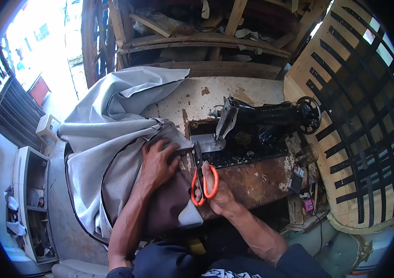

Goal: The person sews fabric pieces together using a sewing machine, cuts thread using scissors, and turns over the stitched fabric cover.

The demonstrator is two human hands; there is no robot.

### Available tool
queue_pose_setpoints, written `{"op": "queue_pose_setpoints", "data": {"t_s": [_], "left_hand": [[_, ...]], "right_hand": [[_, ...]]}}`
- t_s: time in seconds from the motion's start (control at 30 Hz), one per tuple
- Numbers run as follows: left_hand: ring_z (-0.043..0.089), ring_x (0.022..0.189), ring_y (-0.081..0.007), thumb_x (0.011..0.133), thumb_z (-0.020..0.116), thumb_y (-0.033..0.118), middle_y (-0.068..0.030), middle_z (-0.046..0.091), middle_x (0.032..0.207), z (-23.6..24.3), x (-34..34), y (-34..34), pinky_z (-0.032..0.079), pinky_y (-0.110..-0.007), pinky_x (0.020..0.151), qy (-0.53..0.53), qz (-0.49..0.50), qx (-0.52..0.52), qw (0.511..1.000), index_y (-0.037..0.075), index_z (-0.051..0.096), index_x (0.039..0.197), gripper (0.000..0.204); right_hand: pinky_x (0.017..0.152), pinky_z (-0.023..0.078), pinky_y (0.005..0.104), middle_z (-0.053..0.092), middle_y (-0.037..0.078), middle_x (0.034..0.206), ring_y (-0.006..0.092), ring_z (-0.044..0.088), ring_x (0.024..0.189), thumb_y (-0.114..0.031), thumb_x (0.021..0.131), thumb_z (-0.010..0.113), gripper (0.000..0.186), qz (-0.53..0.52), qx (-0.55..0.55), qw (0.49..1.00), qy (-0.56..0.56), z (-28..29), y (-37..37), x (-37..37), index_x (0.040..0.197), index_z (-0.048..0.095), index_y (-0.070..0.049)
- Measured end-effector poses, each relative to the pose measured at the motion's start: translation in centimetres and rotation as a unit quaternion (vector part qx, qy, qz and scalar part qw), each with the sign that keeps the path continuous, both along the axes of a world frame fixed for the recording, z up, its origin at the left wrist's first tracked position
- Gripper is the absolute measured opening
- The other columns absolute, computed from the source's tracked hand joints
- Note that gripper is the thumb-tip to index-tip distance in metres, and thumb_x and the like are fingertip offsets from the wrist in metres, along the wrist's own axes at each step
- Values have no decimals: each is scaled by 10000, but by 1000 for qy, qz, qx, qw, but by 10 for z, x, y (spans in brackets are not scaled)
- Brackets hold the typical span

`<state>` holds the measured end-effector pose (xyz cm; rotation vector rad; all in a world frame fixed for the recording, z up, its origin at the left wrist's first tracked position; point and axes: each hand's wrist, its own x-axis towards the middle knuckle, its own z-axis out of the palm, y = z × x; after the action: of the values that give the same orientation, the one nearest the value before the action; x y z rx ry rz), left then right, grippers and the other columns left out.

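Orange-handled scissors are in my right hand, its fingers around the handle loops. Their blades point away from me, close to the metal plate of a black sewing machine. My left hand lies on a large grey fabric with dark edging, fingers spread and pressing it down. Brown fabric hangs below that hand toward my lap. A corner of the grey fabric reaches the machine's needle area. Whether the blades touch the cloth I cannot tell.
The machine stands on a worn table with peeling paint. To the right leans a wooden frame with woven black straps. A small dark box sits at the table's right edge. At left is an open cabinet; wooden shelving stands behind.
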<state>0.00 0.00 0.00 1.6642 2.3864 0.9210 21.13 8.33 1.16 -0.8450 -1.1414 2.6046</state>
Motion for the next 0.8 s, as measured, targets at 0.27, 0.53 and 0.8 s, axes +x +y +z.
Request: {"op": "queue_pose_setpoints", "data": {"t_s": [0.27, 0.53, 0.8], "left_hand": [[560, 1276, -351, 902, 731, 259, -156, 636, 1282, 14, -5, -13, 312, -529, 1151, -25, 36, 127, 991, 98, 722, 1214, 352], [643, 953, -311, 901, 745, 207, -130, 682, 1023, 46, -42, -16, 481, -456, 831, 165, 171, 141, 961, 83, 729, 1023, 174], [557, 809, -161, 1087, 541, 248, -97, 634, 860, 191, -55, -78, 471, -328, 792, -24, 204, 303, 931, -21, 644, 1032, 293]], "right_hand": [[670, 531, 306, 687, 70, 931, 153, 654, 768, -312, 978, 741, 492, -42, 411, 898, -153, 18, 6, 31, 1336, 564, -23], [932, 534, 473, 646, 225, 1192, 410, 652, 1090, -185, 918, 736, 585, -122, 797, 520, -282, 33, 24, 85, 1439, 542, -2], [938, 543, 403, 648, 213, 1298, 319, 655, 1190, -233, 961, 743, 667, 5, 589, 808, 25, 26, -12, 19, 1526, 463, -19]]}}
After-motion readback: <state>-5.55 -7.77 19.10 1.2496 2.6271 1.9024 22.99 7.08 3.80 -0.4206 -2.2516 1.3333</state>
